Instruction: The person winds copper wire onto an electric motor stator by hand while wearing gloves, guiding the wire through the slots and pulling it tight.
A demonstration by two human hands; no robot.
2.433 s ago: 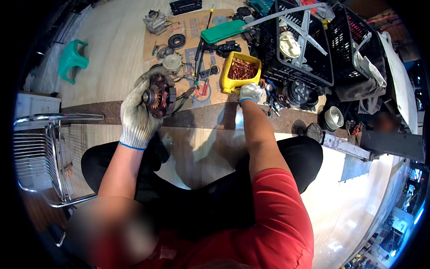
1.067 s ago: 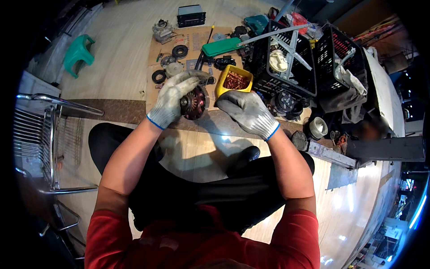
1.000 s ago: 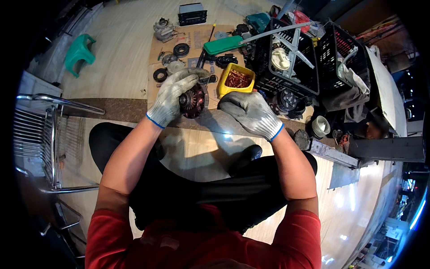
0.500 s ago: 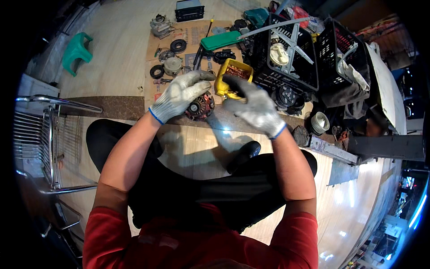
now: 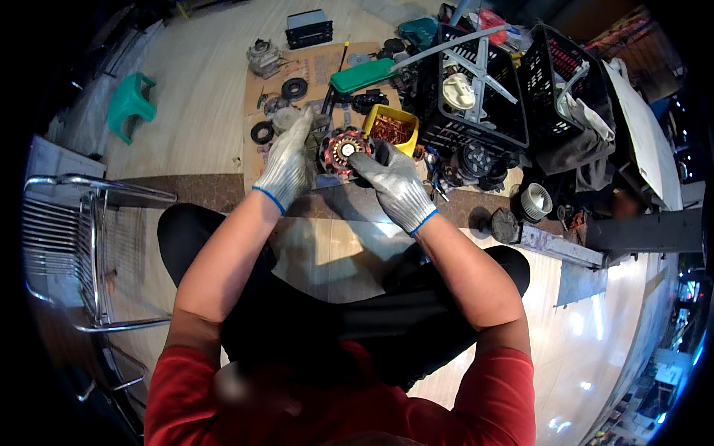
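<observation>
My gloved right hand [image 5: 394,181] grips a round toothed rotor with copper windings [image 5: 339,140], thumb across its face near the pale hub. My gloved left hand [image 5: 286,157] is at the rotor's left side, fingers stretched out straight; whether it touches the rotor is unclear. Both are over a cardboard sheet [image 5: 256,152] strewn with black rings [image 5: 294,88], metal housings [image 5: 262,58], tools and other parts. Just beyond my right hand stands a yellow cut-open jug [image 5: 405,117] full of copper-coloured pieces.
Black crates [image 5: 513,132] holding parts stand at the right, with a green tray [image 5: 359,76] nearby. A blower wheel [image 5: 535,201] and steel beam [image 5: 643,233] sit right. A green stool [image 5: 130,100] and chrome-framed chair [image 5: 82,253] are left; dark-trousered legs [image 5: 190,238] are below.
The rotor has moved right and turned face up toward me. My right hand has closed on it, while my left hand's fingers have straightened away from it.
</observation>
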